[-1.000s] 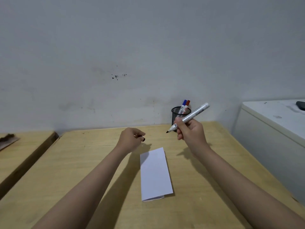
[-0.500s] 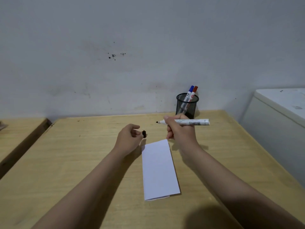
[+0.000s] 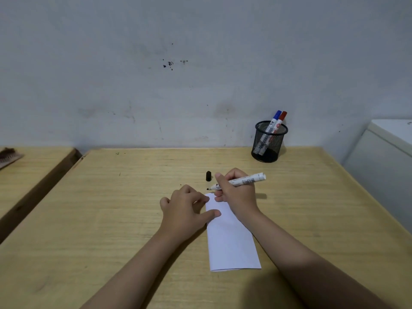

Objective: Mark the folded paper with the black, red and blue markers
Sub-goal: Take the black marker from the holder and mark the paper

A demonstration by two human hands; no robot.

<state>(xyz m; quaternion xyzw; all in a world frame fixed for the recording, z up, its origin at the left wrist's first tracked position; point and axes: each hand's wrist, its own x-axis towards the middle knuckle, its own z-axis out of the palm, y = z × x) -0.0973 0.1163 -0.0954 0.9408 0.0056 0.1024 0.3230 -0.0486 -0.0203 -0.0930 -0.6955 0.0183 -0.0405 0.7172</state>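
A white folded paper lies lengthwise on the wooden table. My right hand grips the uncapped black marker, its tip pointing left just past the paper's far edge. My left hand rests on the table with thumb and a fingertip on the paper's far left corner. The black cap stands on the table just beyond the marker tip. The blue marker and red marker stand capped in a black mesh cup at the back right.
A grey wall rises behind the table. A second wooden surface sits to the left across a gap. A white cabinet stands at the right edge.
My left hand has let go of the black cap, which now stands on the table, and has moved onto the paper. My right hand has lowered the marker toward the paper's far end.
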